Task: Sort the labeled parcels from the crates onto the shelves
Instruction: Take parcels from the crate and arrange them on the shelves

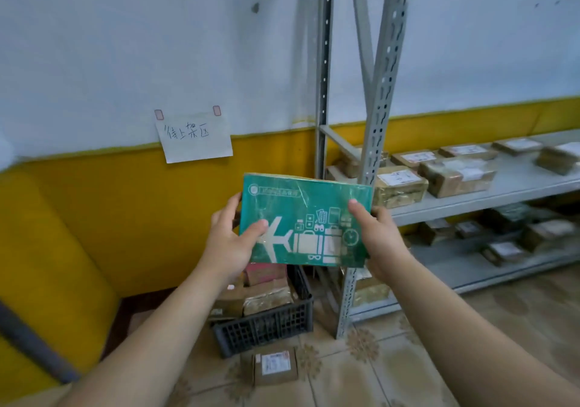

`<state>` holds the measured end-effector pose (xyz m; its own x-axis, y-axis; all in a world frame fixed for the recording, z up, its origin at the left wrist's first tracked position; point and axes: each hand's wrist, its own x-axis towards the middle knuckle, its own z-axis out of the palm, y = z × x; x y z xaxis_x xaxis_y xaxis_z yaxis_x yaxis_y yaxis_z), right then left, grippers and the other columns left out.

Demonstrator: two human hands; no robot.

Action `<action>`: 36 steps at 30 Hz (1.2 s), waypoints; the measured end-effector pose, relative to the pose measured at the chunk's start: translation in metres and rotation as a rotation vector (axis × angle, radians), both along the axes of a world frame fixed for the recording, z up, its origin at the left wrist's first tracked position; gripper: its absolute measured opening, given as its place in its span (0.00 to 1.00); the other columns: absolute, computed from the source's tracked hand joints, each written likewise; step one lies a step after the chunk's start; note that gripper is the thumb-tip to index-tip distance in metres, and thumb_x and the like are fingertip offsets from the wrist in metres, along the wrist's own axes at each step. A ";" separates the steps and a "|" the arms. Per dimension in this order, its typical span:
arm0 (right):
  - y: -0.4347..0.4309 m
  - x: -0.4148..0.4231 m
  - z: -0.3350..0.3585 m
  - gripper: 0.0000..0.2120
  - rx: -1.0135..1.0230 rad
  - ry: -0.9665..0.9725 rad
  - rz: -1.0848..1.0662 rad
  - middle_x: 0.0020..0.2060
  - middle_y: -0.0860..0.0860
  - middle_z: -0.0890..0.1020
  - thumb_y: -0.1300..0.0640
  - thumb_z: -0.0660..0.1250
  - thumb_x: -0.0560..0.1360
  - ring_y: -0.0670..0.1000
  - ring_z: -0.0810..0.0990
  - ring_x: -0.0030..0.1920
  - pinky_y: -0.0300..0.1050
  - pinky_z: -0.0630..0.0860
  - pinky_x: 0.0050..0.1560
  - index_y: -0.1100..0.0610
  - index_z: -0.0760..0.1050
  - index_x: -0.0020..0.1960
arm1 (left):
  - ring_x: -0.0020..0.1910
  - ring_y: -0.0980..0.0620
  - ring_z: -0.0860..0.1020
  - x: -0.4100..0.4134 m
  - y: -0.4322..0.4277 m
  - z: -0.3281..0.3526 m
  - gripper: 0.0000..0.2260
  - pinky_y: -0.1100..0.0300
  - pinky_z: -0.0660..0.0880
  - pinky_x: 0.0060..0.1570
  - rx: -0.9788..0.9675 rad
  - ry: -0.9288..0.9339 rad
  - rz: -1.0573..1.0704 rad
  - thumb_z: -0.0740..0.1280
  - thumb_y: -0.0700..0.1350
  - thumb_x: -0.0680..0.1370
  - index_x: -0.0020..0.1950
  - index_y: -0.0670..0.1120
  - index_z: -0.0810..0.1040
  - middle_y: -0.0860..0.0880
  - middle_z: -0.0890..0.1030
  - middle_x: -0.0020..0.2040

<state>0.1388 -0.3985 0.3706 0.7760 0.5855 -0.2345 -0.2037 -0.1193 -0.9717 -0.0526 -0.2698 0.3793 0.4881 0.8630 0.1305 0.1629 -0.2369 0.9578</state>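
Gripping a green parcel [304, 218] by its short ends, left hand [230, 245] and right hand [381, 242] hold it mid-air, printed face to the camera, long axis running 9 to 3 o'clock. A black crate [266, 326] of boxes [268, 297] sits at 6 o'clock; a grey shelving upright [381, 108] rises just behind at 3 o'clock.

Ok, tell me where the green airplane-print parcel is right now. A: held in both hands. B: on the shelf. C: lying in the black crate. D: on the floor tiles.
A: the left hand and right hand each grip a side of the green parcel, raised above the black crate.
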 end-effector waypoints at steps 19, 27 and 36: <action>-0.121 0.046 0.006 0.24 -0.034 -0.133 -0.272 0.56 0.51 0.75 0.53 0.67 0.79 0.54 0.81 0.51 0.56 0.82 0.52 0.46 0.62 0.72 | 0.48 0.61 0.75 0.088 -0.072 0.004 0.20 0.69 0.75 0.36 -0.095 -0.071 -0.271 0.62 0.44 0.82 0.72 0.55 0.63 0.53 0.71 0.61; -0.236 0.137 0.006 0.34 -0.234 -0.408 -0.297 0.69 0.50 0.70 0.45 0.66 0.78 0.52 0.80 0.53 0.53 0.81 0.52 0.36 0.50 0.77 | 0.49 0.59 0.79 0.206 -0.174 0.001 0.24 0.66 0.77 0.38 -0.123 -0.086 -0.440 0.61 0.40 0.82 0.72 0.62 0.61 0.54 0.72 0.62; -0.380 0.236 -0.007 0.18 -0.276 -0.351 -0.477 0.51 0.45 0.72 0.49 0.66 0.80 0.48 0.81 0.46 0.48 0.83 0.44 0.43 0.59 0.63 | 0.47 0.56 0.78 0.359 -0.292 -0.001 0.23 0.67 0.77 0.35 -0.154 -0.115 -0.582 0.55 0.30 0.80 0.66 0.56 0.66 0.57 0.73 0.54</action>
